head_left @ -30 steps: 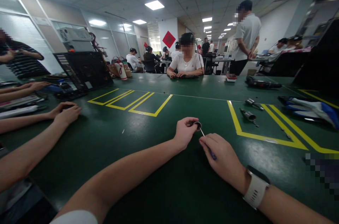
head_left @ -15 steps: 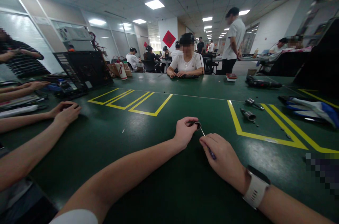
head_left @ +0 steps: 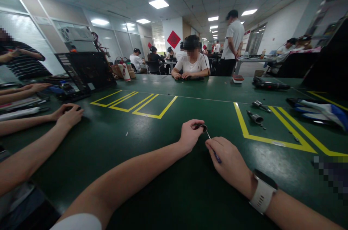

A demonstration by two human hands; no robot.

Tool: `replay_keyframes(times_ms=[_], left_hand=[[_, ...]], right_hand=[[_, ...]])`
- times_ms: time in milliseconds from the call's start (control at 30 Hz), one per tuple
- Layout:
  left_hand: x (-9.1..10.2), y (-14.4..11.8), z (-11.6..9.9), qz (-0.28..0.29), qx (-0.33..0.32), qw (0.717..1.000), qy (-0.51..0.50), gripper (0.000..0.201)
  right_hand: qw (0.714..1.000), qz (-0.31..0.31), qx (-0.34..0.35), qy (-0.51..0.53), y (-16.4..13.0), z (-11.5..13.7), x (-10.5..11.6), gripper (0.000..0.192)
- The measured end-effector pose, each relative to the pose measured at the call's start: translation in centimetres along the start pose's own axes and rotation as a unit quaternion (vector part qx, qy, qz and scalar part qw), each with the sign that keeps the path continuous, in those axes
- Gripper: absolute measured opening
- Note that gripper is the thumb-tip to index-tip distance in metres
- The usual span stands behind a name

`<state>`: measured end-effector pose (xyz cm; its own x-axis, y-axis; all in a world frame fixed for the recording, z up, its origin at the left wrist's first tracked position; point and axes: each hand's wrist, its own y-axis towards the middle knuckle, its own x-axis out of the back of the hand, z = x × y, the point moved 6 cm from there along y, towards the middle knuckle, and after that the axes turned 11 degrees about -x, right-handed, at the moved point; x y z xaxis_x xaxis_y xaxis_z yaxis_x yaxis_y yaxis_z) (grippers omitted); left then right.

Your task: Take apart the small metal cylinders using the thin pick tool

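My left hand (head_left: pixel 191 134) is closed around a small dark metal part with a round, ring-like open end (head_left: pixel 203 127). Its far side is covered by my fingers. In my right hand (head_left: pixel 224 155) I grip a thin screwdriver (head_left: pixel 218 157) with a blue-purple handle; its shaft runs up to the opening of the metal part. I cannot make out whether the tip touches inside. Two similar metal pieces lie to the right within yellow tape: a cup-shaped one with a stem (head_left: pixel 255 117) and a smaller one (head_left: pixel 261 106). Tiny dark bits lie beside them.
Blue-and-white gloves (head_left: pixel 320 112) and a black power tool (head_left: pixel 270 84) lie on the green table (head_left: pixel 152 139) at right. Another person's hands (head_left: pixel 67 114) rest at left, near a black equipment frame (head_left: pixel 87 70). A person (head_left: pixel 191 61) sits opposite.
Both my hands and what they hold stay almost in place. The standing person in the background has shifted slightly left.
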<state>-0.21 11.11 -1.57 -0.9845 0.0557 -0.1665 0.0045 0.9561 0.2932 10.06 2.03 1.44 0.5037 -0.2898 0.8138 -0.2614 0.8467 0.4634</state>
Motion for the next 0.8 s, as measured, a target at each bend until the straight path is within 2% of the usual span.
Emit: replay_keyframes(times_ms=[233, 400, 500, 633, 800], left_hand=[[-0.1, 0.0, 0.1, 0.002, 0.005, 1.000, 0.014, 0.019], [0.2, 0.2, 0.3, -0.022, 0.021, 0.999, 0.021, 0.015], [0.7, 0.7, 0.5, -0.036, 0.005, 0.999, 0.027, 0.020], [1.6, 1.9, 0.8, -0.023, -0.034, 0.994, 0.100, 0.040], [3.2, 4.3, 1.6, 0.002, -0.066, 0.976, 0.209, 0.041]], right_hand=[[1.000, -0.010, 0.002, 0.018, 0.0, -0.2, 0.1, 0.018], [0.999, -0.010, 0.009, 0.029, 0.2, -0.1, 0.3, 0.019], [0.999, -0.005, 0.019, 0.050, 0.1, 0.2, 0.6, 0.017], [0.997, 0.018, 0.031, 0.065, -0.1, 0.4, 0.5, 0.017], [0.996, 0.034, 0.027, 0.073, -0.1, 0.1, 0.2, 0.016]])
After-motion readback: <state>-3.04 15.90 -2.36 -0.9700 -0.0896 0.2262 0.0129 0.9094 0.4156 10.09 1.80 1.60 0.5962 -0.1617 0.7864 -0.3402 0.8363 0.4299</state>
